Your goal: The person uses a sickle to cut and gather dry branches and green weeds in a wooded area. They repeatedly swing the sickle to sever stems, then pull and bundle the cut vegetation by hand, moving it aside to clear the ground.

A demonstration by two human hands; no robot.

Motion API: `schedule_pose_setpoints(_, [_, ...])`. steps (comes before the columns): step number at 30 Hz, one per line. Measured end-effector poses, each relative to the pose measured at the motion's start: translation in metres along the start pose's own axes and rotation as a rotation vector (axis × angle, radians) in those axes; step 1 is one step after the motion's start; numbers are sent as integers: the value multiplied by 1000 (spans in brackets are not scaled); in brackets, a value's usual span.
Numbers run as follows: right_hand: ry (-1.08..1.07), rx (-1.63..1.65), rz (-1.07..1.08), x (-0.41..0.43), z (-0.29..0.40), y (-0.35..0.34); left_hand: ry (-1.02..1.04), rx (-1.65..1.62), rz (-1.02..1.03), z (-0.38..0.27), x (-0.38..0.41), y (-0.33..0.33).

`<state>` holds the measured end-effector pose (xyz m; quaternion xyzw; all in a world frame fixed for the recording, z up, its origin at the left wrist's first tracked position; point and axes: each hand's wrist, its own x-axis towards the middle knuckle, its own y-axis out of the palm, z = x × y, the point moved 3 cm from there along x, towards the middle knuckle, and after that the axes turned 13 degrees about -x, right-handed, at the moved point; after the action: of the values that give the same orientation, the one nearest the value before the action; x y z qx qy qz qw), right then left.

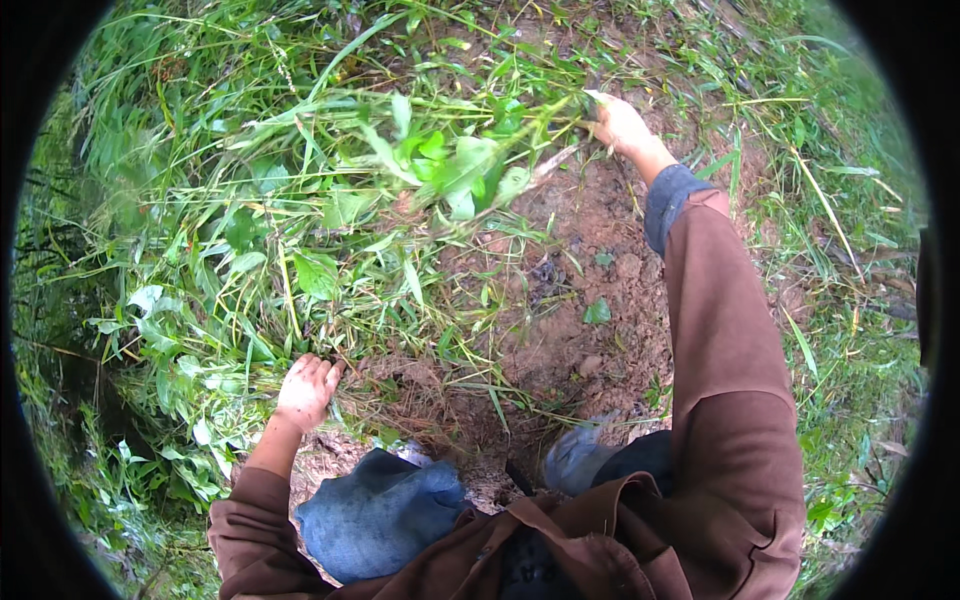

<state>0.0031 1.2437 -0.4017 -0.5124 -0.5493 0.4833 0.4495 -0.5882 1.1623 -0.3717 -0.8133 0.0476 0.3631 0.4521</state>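
Observation:
My right hand (624,129) reaches far forward, its fingers closed around weed stems (551,120). Broad green leaves (469,169) spread left from it, blurred. A narrow greyish-brown strip (553,163) slants down and left from below this hand; whether it is a blade or a dry stalk is unclear. Low on the left, my left hand (306,391) rests knuckles up at the edge of a thick mat of grass and weeds (337,285). Its fingertips are hidden among the stems, so its grip cannot be made out.
Bare reddish-brown soil (592,330) with scattered cut grass lies between my arms. Dense weeds (172,150) stand along the left side, and thinner grass (832,225) grows on the right. My knee in blue jeans (382,517) is close behind the left hand.

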Motion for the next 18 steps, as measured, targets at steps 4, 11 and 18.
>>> schedule_pose_setpoints(4, [151,-37,148,5,-4,-3,70,23,-86,-1,1,-2])
schedule_pose_setpoints(11, [239,-138,144,-30,95,-49,49,50,-49,5,-7,6])
schedule_pose_setpoints(18, [-163,210,534,-134,279,-92,48,65,-51,-2,-4,2])
